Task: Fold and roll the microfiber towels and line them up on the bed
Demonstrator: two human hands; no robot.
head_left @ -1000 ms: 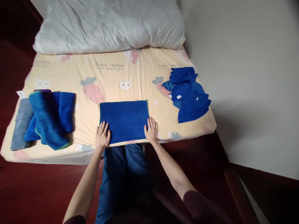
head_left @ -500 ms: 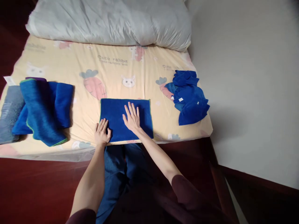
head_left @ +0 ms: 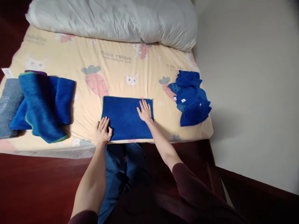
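A blue towel (head_left: 126,119) with green edging lies flat as a rectangle at the front edge of the bed. My left hand (head_left: 102,130) rests on its near left side, palm down and fingers stretched out, the fingertips partly over the left border. Toward the far right corner, my right hand (head_left: 144,111) presses flat on the cloth with its fingers spread. Neither hand grips anything.
Several towels lie piled at the left: a rolled blue-green one (head_left: 40,107) over blue, purple and grey ones (head_left: 10,109). Crumpled blue cloths (head_left: 190,98) with white tags sit at the right, near the wall (head_left: 252,93). A grey quilt (head_left: 112,21) spans the back of the patterned bedsheet (head_left: 116,74).
My right hand has slid across the towel from its middle to its far right side. The left hand stays on the left side. The view has shifted slightly.
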